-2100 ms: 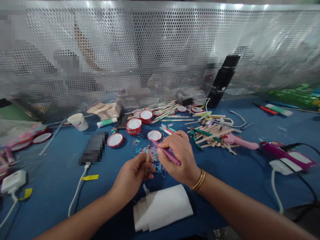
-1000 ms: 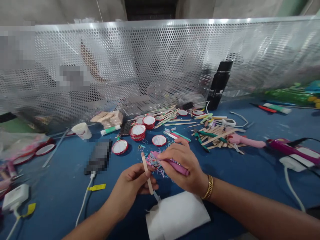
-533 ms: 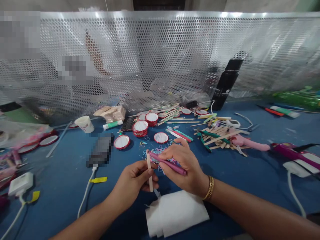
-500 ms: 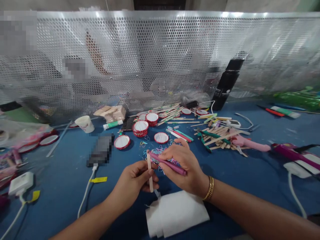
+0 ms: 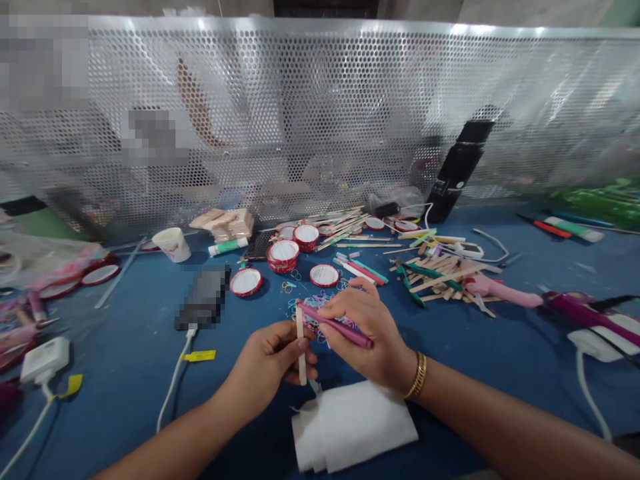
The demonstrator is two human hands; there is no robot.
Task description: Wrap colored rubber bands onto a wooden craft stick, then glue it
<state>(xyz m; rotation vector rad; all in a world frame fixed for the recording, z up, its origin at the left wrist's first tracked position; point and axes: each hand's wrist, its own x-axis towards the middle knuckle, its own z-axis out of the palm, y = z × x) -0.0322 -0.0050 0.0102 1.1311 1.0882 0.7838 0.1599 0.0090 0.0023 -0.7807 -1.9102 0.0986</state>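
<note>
- Left hand (image 5: pixel 270 363), lower centre of the frame: grip pinching a wooden stick (image 5: pixel 300 341), held upright.
- Right hand (image 5: pixel 367 330), just right of it: grip pressed around a pink marker (image 5: pixel 336 325), its tip touching the stick's top end.
- Below both, white folded tissue (image 5: pixel 353 427) lies on the blue tabletop (image 5: pixel 125 347).
- Behind the hands, coloured rubber bands (image 5: pixel 313 310) and red-rimmed lids (image 5: pixel 283 253).

Two hands (image 5: pixel 270 363) (image 5: pixel 367 327). One pink marker (image 5: pixel 336 325), one held stick (image 5: pixel 301 343), one bottle (image 5: pixel 459 170), one cup (image 5: pixel 172 244), one tissue pad (image 5: pixel 353 425), one bangle (image 5: pixel 417 377). Loose sticks (image 5: pixel 440 275) too many to count.
</note>
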